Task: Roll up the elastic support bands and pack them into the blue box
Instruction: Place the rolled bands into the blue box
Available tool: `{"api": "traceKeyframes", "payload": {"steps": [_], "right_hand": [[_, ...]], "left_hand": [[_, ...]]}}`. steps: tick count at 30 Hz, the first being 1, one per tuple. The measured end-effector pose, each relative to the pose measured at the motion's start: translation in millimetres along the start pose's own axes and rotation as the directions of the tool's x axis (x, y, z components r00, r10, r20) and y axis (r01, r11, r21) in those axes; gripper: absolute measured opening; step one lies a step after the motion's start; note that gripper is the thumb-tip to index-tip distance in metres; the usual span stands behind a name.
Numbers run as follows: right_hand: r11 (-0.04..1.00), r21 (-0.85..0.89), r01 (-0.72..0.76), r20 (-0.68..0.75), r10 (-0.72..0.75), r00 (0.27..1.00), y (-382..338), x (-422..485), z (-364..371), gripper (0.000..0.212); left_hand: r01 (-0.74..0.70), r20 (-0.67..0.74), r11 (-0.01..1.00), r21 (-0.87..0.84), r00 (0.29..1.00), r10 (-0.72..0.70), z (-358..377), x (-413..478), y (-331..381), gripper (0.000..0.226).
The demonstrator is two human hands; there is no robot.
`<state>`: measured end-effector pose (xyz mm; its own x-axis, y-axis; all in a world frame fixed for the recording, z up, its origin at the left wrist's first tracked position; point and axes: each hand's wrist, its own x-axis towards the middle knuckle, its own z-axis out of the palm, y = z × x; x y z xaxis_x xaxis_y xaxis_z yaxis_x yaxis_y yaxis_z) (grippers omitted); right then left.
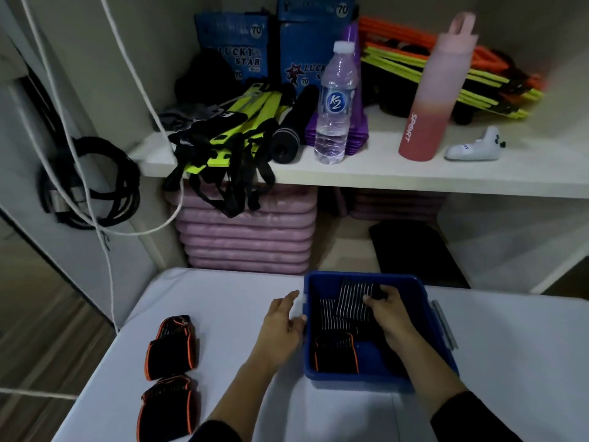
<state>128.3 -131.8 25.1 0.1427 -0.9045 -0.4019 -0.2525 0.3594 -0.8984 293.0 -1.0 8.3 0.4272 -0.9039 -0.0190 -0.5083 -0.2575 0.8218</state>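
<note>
The left hand (282, 322) is reaching to the left wall of the blue box (363, 379) at the lower middle of the frame, fingers loose and holding nothing. The right hand (387, 309) is reaching down inside the box and is grasping a striped band (352, 293). More striped cloth is lying under it; I cannot tell how many pieces. One orange-edged band (336, 354) is sitting in the box's near left corner. Two more are lying on the white table (223, 298) at the lower left: the upper band (172, 346) and the lower band (169, 406).
</note>
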Motion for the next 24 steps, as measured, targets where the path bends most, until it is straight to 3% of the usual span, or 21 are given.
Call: {"api": "traceKeyframes", "payload": {"steps": [2, 5, 11, 16, 24], "right_hand": [[0.997, 0.008, -0.073, -0.016, 0.073, 0.997, 11.9, 8.3, 4.2, 0.053], [0.994, 0.043, -0.105, -0.029, 0.107, 0.994, 24.4, 21.4, 22.2, 0.042], [0.998, -0.032, -0.053, -0.017, 0.052, 0.999, 37.8, 30.5, 53.1, 0.024], [0.958, -0.263, 0.116, -0.082, -0.142, 0.986, 42.5, 24.7, 55.2, 0.034], [0.960, -0.263, 0.093, -0.021, -0.103, 0.994, 41.6, 27.5, 47.8, 0.051]], "left_hand": [[-0.006, 0.032, 1.000, 0.017, 0.999, 0.005, 7.6, 2.1, -1.2, 0.048], [-0.006, 0.031, 1.000, 0.009, 1.000, 0.006, 14.4, 4.8, -4.6, 0.047], [-0.012, 0.040, 1.000, 0.002, 0.999, 0.012, 15.2, 5.5, -7.1, 0.048], [-0.010, 0.030, 1.000, 0.003, 0.999, 0.010, 15.9, 5.1, -7.3, 0.048], [0.019, 0.016, 0.999, -0.031, 1.000, -0.019, 16.3, 0.0, -5.3, 0.045]]}}
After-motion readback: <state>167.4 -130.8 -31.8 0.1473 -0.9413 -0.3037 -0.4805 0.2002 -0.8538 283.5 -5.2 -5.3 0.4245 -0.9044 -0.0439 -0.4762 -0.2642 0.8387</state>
